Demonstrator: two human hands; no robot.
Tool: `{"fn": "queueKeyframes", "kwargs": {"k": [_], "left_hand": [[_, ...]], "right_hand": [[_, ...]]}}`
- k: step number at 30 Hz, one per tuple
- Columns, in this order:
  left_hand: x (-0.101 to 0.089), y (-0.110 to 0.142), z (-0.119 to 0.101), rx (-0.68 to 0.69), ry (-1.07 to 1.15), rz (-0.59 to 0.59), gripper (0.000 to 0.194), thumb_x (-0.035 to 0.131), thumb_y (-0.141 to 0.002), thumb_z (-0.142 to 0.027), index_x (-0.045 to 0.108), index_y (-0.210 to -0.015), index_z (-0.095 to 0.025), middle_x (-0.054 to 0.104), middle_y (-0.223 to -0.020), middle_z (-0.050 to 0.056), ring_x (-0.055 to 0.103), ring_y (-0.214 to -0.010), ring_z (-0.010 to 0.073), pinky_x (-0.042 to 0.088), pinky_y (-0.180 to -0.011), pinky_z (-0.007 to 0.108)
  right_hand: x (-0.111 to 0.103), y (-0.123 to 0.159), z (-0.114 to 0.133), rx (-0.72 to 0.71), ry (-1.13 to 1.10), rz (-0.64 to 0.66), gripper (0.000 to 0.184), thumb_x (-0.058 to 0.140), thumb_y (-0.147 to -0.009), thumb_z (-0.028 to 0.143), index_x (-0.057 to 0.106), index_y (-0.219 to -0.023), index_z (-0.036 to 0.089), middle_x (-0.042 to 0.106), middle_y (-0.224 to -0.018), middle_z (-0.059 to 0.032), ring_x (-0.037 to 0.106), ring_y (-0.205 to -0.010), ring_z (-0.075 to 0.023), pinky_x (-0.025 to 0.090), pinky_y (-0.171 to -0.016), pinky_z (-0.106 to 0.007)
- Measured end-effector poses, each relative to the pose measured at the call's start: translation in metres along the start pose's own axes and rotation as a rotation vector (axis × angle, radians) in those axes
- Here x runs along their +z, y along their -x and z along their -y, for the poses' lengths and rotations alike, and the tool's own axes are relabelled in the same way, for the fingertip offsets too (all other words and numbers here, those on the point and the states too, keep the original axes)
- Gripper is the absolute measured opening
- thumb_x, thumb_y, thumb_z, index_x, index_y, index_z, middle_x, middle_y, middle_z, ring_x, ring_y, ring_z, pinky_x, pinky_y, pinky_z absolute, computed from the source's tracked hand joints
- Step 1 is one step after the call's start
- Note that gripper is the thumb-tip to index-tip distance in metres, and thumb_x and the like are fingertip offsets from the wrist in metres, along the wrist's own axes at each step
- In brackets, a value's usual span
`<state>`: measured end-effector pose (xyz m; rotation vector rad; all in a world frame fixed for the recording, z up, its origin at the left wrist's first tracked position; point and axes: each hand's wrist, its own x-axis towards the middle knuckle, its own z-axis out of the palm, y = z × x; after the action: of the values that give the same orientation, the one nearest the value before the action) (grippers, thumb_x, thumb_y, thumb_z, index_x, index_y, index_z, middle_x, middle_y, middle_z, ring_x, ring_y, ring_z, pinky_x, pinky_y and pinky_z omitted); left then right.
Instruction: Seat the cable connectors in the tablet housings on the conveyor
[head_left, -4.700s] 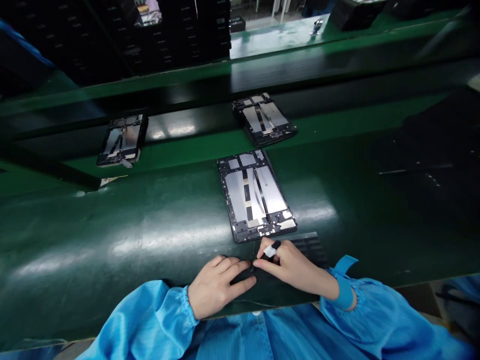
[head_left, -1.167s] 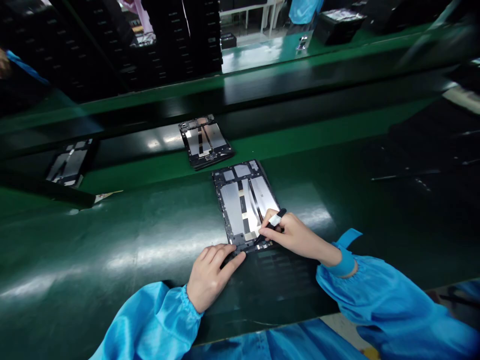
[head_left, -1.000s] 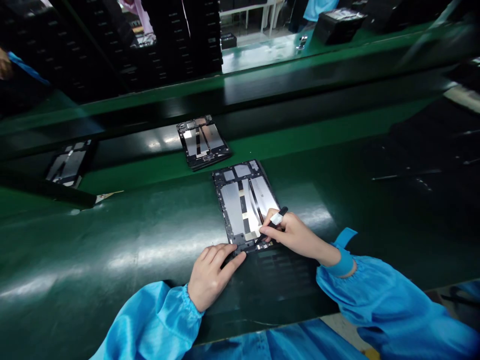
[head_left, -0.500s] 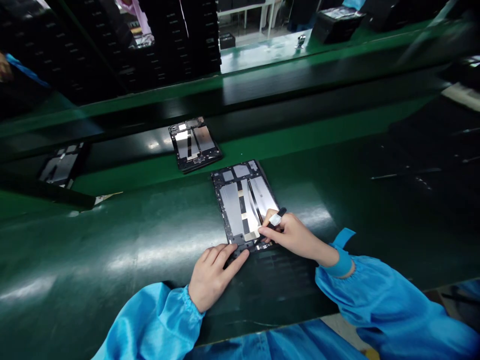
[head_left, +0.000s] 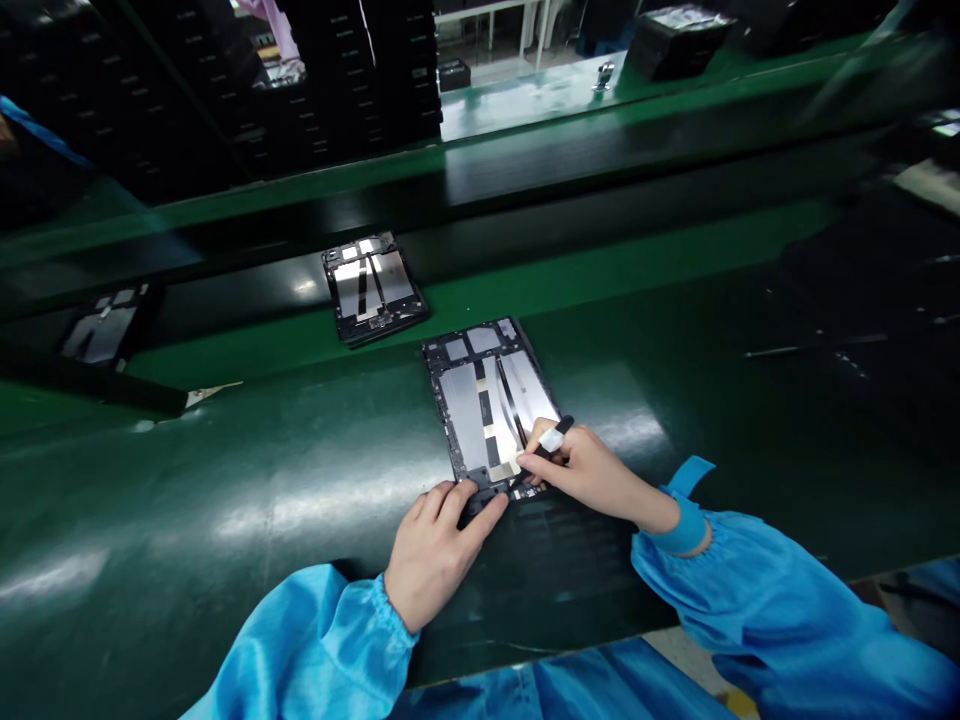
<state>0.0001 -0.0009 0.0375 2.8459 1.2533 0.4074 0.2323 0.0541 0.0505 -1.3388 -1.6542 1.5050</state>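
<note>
I see room to pass a grip over the green desk (head_left: 225, 480) on the left of the tablet frame (head_left: 480, 400). Going straight far from the near edge, that frame is in my way: the left grip (head_left: 442, 540) sits against its near corner, and the right grip (head_left: 592, 480), pinching a black pen (head_left: 559, 432), lies over its near right side. Right of those, I can cross a dark ribbed mat (head_left: 570, 550). Farther out, a second frame (head_left: 371, 290) blocks the middle, and a third frame (head_left: 101, 330) sits far left.
</note>
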Motion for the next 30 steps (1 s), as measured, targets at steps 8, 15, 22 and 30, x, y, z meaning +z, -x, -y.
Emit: {"fn": "queueKeyframes", "kwargs": {"k": [8,15,22,30], "left_hand": [[0.000,0.009,0.021,0.099,0.161,-0.034,0.035,0.050,-0.094,-0.016,0.056,-0.128,-0.022,0.051,-0.132,0.005,0.049,-0.113,0.0187,0.048,-0.093,0.032],[0.004,-0.002,0.025,0.182,0.139,-0.172,0.021,0.059,-0.091,-0.028,0.063,-0.110,-0.020,0.062,-0.117,0.002,0.053,-0.111,0.0145,0.046,-0.090,0.027],[0.035,-0.075,0.059,0.144,0.030,-0.074,0.030,0.047,-0.096,-0.037,0.061,-0.120,-0.024,0.061,-0.121,0.004,0.056,-0.112,0.0152,0.049,-0.081,0.030],[0.071,-0.200,0.143,-0.232,0.031,-0.131,0.030,0.045,-0.095,-0.025,0.063,-0.118,-0.016,0.058,-0.126,0.009,0.051,-0.122,0.0225,0.043,-0.100,0.039]], "right_hand": [[-0.002,-0.002,-0.008,-0.019,-0.026,-0.040,0.026,0.058,-0.089,0.038,0.060,-0.080,0.014,0.061,-0.076,-0.0038,0.066,-0.065,-0.0152,0.051,-0.054,-0.021],[0.005,-0.001,-0.017,-0.132,-0.088,-0.124,0.023,0.057,-0.090,0.034,0.057,-0.079,0.014,0.058,-0.073,-0.0024,0.064,-0.062,-0.0134,0.049,-0.051,-0.019],[0.014,-0.002,-0.036,-0.451,-0.104,-0.697,0.011,0.059,-0.090,0.026,0.059,-0.084,0.017,0.061,-0.077,-0.0027,0.064,-0.061,-0.0100,0.052,-0.056,-0.017],[0.019,-0.024,-0.058,-0.129,-0.250,-0.404,0.045,0.056,-0.086,0.058,0.060,-0.096,0.014,0.063,-0.073,-0.0070,0.057,-0.053,-0.0130,0.050,-0.048,-0.023]]}}
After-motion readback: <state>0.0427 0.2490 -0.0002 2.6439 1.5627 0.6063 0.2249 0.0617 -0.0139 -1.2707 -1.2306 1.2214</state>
